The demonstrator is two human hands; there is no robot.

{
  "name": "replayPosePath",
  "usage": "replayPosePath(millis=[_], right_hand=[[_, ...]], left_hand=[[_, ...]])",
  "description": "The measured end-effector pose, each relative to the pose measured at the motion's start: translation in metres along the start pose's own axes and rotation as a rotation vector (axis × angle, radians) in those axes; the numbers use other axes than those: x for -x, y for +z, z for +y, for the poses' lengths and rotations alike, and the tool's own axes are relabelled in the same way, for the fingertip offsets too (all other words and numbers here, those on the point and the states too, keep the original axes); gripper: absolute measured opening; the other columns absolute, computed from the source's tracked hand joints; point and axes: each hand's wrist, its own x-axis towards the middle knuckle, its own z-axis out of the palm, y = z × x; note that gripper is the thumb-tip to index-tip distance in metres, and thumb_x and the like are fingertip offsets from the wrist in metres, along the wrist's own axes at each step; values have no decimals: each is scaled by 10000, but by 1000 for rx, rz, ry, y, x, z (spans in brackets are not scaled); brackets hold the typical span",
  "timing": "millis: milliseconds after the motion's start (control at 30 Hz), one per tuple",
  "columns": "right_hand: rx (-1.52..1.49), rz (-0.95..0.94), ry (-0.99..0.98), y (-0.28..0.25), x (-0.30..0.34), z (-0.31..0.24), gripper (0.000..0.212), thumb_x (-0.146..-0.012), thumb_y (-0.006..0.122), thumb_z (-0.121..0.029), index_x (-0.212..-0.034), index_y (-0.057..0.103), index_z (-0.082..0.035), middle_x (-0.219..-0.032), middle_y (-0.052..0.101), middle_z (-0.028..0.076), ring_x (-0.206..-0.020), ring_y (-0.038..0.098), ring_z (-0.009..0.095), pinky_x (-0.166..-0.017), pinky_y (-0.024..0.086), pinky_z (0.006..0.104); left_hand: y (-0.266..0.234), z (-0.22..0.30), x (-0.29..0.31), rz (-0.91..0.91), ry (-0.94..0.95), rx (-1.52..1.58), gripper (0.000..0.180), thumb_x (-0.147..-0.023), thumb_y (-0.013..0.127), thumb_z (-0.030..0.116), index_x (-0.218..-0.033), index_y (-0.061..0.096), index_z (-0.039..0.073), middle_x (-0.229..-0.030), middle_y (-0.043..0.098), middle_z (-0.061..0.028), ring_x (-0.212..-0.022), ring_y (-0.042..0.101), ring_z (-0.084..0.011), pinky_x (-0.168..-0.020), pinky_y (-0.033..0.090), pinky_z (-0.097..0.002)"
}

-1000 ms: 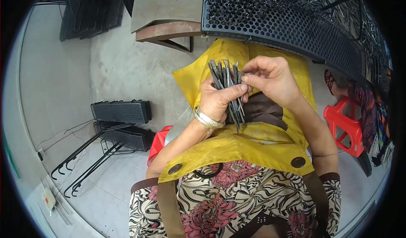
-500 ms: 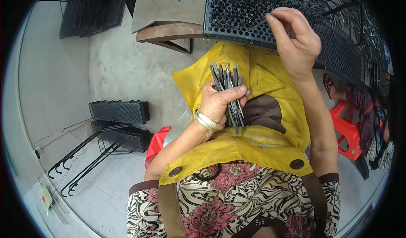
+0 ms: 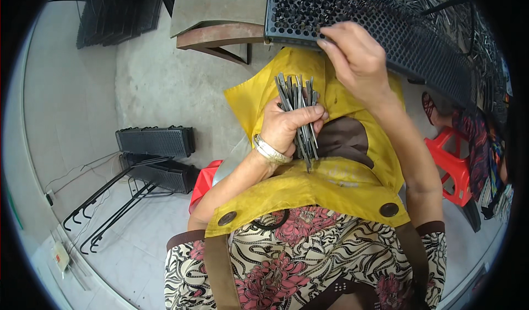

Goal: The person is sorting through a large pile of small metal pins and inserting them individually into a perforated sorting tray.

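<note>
My left hand (image 3: pixel 282 125) is wrapped round a bundle of thin dark metal strips (image 3: pixel 295 94), their upper ends fanned out over my lap. A perforated black rack (image 3: pixel 410 51) lies ahead, its far left part crowded with upright dark pieces (image 3: pixel 308 4) standing in the holes. Over the rack's near edge, my right hand (image 3: pixel 358 59) has thumb and forefinger pinched together. Whatever is between those fingertips, if anything, is too small to make out. A yellow apron (image 3: pixel 259 92) covers my lap beneath both hands.
Many loose metal strips (image 3: pixel 441 20) are heaped beyond the rack. A table (image 3: pixel 220 34) with a rusty brown edge adjoins it on the left. More black racks (image 3: pixel 154 144) stand on the floor at left. At right, a person sits near a red stool (image 3: pixel 449 166).
My right hand has moved left and slightly nearer along the rack, its fingertips now at the near edge. The left hand keeps the bundle almost in place.
</note>
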Motion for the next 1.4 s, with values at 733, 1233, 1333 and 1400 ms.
replayPosePath(millis=[733,1233,1333,1400], right_hand=[[-1052,-242,1123,-31,47,-34,134,-788,602,4,-916,595,41,-723,603,61,-598,574,96,-565,485,207],[-1021,-27,1129,-37,55,-20,89,-796,595,-12,-869,586,38,-731,607,65,-585,570,106,-543,471,215],[-999,-79,1128,-38,53,-17,100,-805,587,-23,-879,577,43,-762,612,79,-593,574,120,-556,480,228],[-1034,-53,1148,-37,54,-16,102,-807,582,-21,-885,575,45,-777,612,85,-602,577,127,-560,481,231]], left_hand=[[0,2,3,-85,-87,-51,157,-736,629,0,-874,556,-19,-722,616,-130,-531,574,-165,-466,454,-247],[0,0,3,-96,-138,-140,195,-736,644,26,-891,528,3,-694,594,-153,-489,547,-190,-420,429,-262],[-3,-1,2,-114,-116,-108,190,-739,642,33,-887,526,0,-675,581,-147,-483,532,-182,-404,413,-263],[-3,-1,3,-139,-81,-102,184,-739,638,27,-881,524,-3,-663,572,-147,-483,524,-181,-397,405,-266]])
